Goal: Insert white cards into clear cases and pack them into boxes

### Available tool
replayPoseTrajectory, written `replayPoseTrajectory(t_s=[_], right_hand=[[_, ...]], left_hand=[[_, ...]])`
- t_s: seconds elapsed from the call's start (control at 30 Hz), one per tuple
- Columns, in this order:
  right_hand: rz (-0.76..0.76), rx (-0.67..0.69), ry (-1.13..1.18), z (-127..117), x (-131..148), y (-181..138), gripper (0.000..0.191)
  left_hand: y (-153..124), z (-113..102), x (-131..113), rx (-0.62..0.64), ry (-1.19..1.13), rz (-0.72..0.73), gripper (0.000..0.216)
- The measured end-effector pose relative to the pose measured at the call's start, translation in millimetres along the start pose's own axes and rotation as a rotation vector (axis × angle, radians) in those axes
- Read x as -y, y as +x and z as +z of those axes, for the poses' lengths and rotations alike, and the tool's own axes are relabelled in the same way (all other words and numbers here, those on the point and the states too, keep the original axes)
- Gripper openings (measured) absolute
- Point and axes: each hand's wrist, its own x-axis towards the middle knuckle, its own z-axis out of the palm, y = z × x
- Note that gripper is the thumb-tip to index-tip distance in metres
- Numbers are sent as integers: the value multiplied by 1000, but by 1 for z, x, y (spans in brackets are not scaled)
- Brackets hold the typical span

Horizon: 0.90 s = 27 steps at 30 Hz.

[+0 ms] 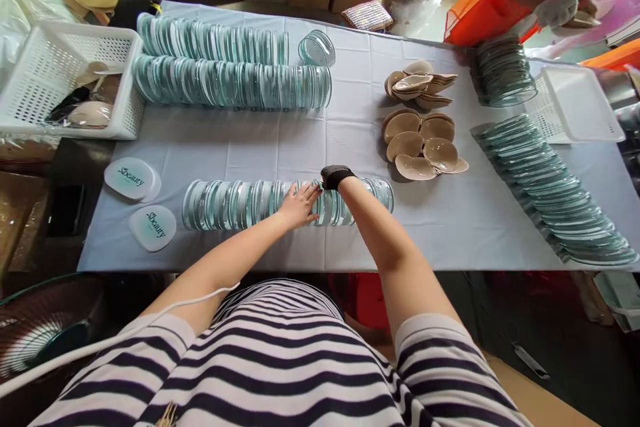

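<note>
A near row of clear round cases (240, 203) stands on edge along the front of a table covered in pale cloth (280, 147), each disc leaning on the next so that the line seems to hold itself up. The person's two hands meet at its middle. The left hand (299, 205) lies open, fingers spread flat against the faces of the discs and closed on nothing, apparently bracing them against tipping. The right hand (336, 177), in a dark mesh glove, bends down over the top of the row just beside it; its fingers are hidden behind the cases, so its grasp cannot be told. Just left of the row lie two white lids printed "Beauty" (131, 178), flat and apart from the discs. Across the cloth, two longer rows of the same cases (230, 83) stand packed edge to edge. To the right lie two heaps of beige cup-shaped pads (423, 147), nested loosely, near the gloved hand. Further right, more cases lie fanned in an overlapping line (550, 193) beside a white tray (580, 103). A white basket (65, 27) holding a few pads sits at the table's left end. At top right a co-worker's gloved hand (556, 10) is seen by an orange crate (480, 10).
</note>
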Motion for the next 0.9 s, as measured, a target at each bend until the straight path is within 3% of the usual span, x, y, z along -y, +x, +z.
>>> replayPoseTrajectory(t_s=[0.17, 0.3, 0.4, 0.5, 0.6, 0.77, 0.9], right_hand=[[-44, 102, -51, -4, 6, 6, 33], [-131, -73, -125, 0, 12, -13, 26], [-149, -192, -119, 16, 11, -34, 27], [-82, -311, -14, 54, 4, -57, 30], [-3, -379, 116, 109, 6, -81, 33], [54, -316, 262, 187, 31, -94, 38], [76, -251, 316, 219, 41, -85, 45]], left_hand=[[0, 3, 2, 1, 11, -18, 75], [1, -1, -2, 21, 27, -34, 78], [1, -4, -3, 38, 31, -36, 78], [1, -7, -3, 55, 25, -33, 77], [0, -6, -2, 66, 32, -47, 77], [0, -2, -1, 65, 49, -42, 78], [-3, -3, 0, 87, 69, -44, 78]])
